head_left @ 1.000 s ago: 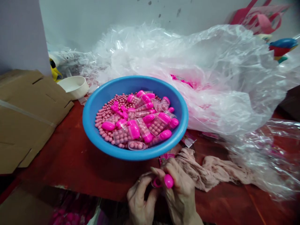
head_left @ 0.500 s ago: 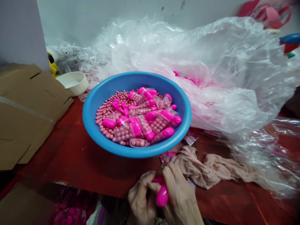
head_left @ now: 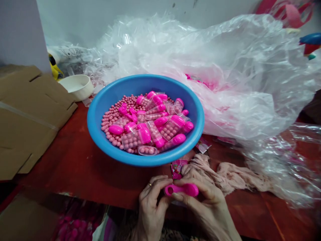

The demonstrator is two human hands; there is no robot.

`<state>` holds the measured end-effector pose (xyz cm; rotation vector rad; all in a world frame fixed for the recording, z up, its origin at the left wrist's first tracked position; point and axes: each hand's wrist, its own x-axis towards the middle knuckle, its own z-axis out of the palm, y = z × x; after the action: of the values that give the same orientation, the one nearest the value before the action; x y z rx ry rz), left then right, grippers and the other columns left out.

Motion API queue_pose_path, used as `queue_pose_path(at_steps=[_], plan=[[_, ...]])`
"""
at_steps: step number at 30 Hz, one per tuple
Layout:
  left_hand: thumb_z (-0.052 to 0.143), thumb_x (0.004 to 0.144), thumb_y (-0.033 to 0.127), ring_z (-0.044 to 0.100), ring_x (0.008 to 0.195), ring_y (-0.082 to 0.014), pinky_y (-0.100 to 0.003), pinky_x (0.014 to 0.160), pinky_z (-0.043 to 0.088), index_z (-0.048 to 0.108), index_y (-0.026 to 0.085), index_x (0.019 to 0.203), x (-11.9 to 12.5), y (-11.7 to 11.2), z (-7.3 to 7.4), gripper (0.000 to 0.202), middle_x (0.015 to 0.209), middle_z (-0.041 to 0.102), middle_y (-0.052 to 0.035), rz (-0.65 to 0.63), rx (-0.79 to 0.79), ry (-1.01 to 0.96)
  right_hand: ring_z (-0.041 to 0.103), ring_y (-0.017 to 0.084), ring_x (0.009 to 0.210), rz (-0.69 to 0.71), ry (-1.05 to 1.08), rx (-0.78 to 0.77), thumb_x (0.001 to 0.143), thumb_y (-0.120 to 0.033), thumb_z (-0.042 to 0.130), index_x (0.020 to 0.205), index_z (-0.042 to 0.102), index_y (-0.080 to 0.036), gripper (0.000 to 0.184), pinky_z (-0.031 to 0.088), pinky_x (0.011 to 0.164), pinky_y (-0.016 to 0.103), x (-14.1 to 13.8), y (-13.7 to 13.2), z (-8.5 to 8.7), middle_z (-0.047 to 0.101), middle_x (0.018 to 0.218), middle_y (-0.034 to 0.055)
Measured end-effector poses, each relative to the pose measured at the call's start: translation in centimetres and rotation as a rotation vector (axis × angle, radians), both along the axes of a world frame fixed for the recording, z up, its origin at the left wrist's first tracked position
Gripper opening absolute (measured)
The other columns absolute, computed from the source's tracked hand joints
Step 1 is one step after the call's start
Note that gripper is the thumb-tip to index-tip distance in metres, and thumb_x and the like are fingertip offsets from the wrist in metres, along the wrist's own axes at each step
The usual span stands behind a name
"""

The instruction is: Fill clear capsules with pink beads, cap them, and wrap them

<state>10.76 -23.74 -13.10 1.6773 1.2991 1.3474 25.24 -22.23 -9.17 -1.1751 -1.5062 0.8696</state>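
Note:
A glossy pink plastic piece (head_left: 187, 189), with a round hole at its left end and a rounded bulb at its right, lies level between my hands in front of the basin. My left hand (head_left: 153, 202) pinches the end with the hole between thumb and fingertips. On the other side, my right hand (head_left: 209, 204) is closed round the bulb end, its thumb below. Beyond them stands a blue basin (head_left: 110, 156). Loose pink beads (head_left: 112, 125) and several clear containers with pink caps (head_left: 132, 139), filled with beads, lie in it.
Flattened cardboard (head_left: 30, 117) stands at left, near a white bowl (head_left: 79, 87). Large clear plastic bags (head_left: 238, 67) fill the back and right. A beige cloth (head_left: 240, 177) and a small printed pink packet (head_left: 177, 168) lie by my right hand on the red table (head_left: 75, 167).
The pink piece has turned from pointing down toward me to lying sideways, so its hole now shows. My right hand has shifted right, and the hands are slightly farther apart.

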Motion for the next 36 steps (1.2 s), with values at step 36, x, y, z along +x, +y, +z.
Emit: queue_pose_path(at_steps=[36], plan=[[0.058,0.086,0.037,0.069,0.087,-0.0172,-0.02,0.078,0.053,0.063,0.02,0.098,-0.1,0.2,0.7,0.022,0.093,0.072,-0.0073,-0.136,0.036,0.025,0.059,0.014,0.069,0.044,0.209,-0.422,0.073,-0.029,0.075,0.076,0.076,-0.026,0.003,0.049,0.062,0.023,0.4,-0.9,1.3,0.063,0.071,0.0]])
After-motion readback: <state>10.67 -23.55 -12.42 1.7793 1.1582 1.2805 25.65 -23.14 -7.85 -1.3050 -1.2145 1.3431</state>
